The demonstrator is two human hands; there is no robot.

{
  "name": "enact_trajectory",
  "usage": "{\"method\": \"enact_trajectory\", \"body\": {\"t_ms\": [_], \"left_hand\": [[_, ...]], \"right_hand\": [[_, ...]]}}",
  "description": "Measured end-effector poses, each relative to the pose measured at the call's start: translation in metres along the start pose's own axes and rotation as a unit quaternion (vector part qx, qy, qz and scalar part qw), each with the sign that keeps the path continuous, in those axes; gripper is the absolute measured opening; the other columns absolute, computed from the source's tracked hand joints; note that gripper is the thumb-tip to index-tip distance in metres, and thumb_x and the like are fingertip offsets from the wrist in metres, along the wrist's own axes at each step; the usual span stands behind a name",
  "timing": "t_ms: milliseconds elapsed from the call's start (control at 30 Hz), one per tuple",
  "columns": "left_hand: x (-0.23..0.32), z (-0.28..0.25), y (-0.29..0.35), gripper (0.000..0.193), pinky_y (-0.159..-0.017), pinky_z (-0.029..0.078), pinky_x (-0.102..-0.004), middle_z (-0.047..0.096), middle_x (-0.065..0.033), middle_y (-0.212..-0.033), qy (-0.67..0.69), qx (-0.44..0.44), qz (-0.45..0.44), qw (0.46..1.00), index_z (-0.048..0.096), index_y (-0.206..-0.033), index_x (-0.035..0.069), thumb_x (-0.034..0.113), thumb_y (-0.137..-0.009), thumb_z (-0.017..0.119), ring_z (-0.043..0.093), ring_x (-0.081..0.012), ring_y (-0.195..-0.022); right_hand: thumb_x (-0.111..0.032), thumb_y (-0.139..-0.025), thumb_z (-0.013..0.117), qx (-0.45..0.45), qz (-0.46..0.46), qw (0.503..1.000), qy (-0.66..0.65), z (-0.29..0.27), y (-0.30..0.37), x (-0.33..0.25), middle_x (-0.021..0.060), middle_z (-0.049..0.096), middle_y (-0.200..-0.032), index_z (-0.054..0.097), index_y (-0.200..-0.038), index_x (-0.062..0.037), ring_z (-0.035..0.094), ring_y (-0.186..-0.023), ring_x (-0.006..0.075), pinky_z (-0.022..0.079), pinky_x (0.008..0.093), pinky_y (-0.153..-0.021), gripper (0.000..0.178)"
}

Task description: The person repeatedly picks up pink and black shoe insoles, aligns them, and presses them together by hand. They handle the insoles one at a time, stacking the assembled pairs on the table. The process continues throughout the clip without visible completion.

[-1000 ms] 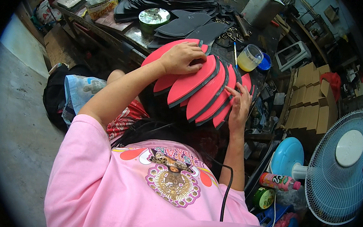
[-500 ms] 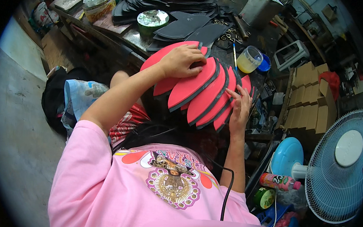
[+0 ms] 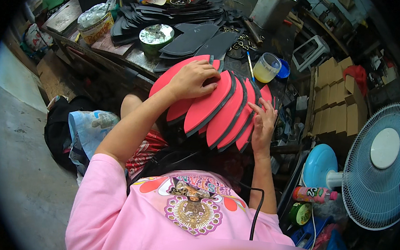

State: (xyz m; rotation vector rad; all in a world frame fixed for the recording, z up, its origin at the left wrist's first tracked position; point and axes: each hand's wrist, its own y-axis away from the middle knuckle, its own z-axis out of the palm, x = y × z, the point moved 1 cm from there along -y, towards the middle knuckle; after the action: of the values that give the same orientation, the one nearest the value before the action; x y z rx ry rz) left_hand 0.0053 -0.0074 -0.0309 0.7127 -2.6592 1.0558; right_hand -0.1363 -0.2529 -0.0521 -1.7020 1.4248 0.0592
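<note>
Fanning across frame centre, overlapping red foam soles point(image 3: 220, 110) are pressed by the left hand point(image 3: 192, 79), fingers flat, and the right hand point(image 3: 262, 125), fingers spread; lower ends are hidden.

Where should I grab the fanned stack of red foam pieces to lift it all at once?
Probably from both ends. The red foam pieces overlap like tiles, each with a black edge, so a pinch on one piece would likely slide it out. The left hand lies flat on the upper left end; the right hand touches the lower right edge. Squeeze inward from those sides, fingers under the lowest piece.
</note>
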Motion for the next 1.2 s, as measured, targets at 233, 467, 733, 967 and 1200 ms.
{"method": "enact_trajectory", "body": {"t_ms": [233, 467, 733, 967, 1200], "left_hand": [[-0.001, 0.001, 0.0, 0.023, -0.092, 0.049, -0.0399, 0.068, -0.0096, -0.098, -0.009, 0.011, 0.008, 1.0, 0.07, -0.099, 0.005, 0.021, -0.082, 0.07, 0.062, -0.0295, -0.099], [0.0, 0.0, 0.0, 0.023, -0.093, 0.049, -0.0401, 0.069, -0.0096, -0.099, 0.004, 0.003, -0.004, 1.0, 0.07, -0.1, 0.006, 0.02, -0.082, 0.07, 0.063, -0.0296, -0.1], [0.0, 0.0, 0.001, 0.023, -0.093, 0.049, -0.0396, 0.069, -0.009, -0.1, 0.002, 0.004, -0.006, 1.0, 0.07, -0.1, 0.006, 0.021, -0.082, 0.07, 0.063, -0.0293, -0.1], [-0.002, 0.001, 0.0, 0.023, -0.092, 0.05, -0.0395, 0.069, -0.0087, -0.098, -0.001, 0.01, 0.004, 1.0, 0.07, -0.099, 0.006, 0.021, -0.082, 0.07, 0.063, -0.0289, -0.099], [-0.001, 0.002, 0.001, 0.024, -0.092, 0.049, -0.0409, 0.068, -0.0096, -0.099, -0.005, 0.01, 0.0, 1.0, 0.07, -0.1, 0.006, 0.022, -0.082, 0.071, 0.063, -0.0296, -0.1]], "right_hand": [[-0.062, -0.103, 0.028, 0.004, 0.001, 1.0, -0.022, 0.0, 0.001, 0.003, 0.017, 0.058, -0.134, 0.072, -0.119, -0.0142, 0.045, -0.134, 0.0399, 0.017, 0.0557, -0.118, 0.067], [-0.059, -0.105, 0.024, 0.002, 0.016, 0.999, -0.042, -0.001, 0.002, 0.009, 0.0175, 0.059, -0.134, 0.072, -0.118, -0.0109, 0.043, -0.137, 0.0371, 0.019, 0.05, -0.118, 0.07], [-0.059, -0.105, 0.024, 0.002, 0.017, 0.999, -0.036, 0.001, 0.001, 0.011, 0.0161, 0.058, -0.135, 0.073, -0.118, -0.0108, 0.043, -0.137, 0.0362, 0.018, 0.0496, -0.118, 0.07], [-0.06, -0.104, 0.024, -0.008, 0.008, 1.0, -0.025, 0.0, 0.001, 0.008, 0.0163, 0.059, -0.135, 0.073, -0.118, -0.011, 0.043, -0.137, 0.037, 0.017, 0.0503, -0.118, 0.071], [-0.065, -0.102, 0.027, -0.001, 0.006, 0.999, -0.049, 0.0, 0.001, 0.005, 0.0172, 0.058, -0.134, 0.073, -0.118, -0.0137, 0.043, -0.135, 0.0395, 0.017, 0.0556, -0.118, 0.071]]}}
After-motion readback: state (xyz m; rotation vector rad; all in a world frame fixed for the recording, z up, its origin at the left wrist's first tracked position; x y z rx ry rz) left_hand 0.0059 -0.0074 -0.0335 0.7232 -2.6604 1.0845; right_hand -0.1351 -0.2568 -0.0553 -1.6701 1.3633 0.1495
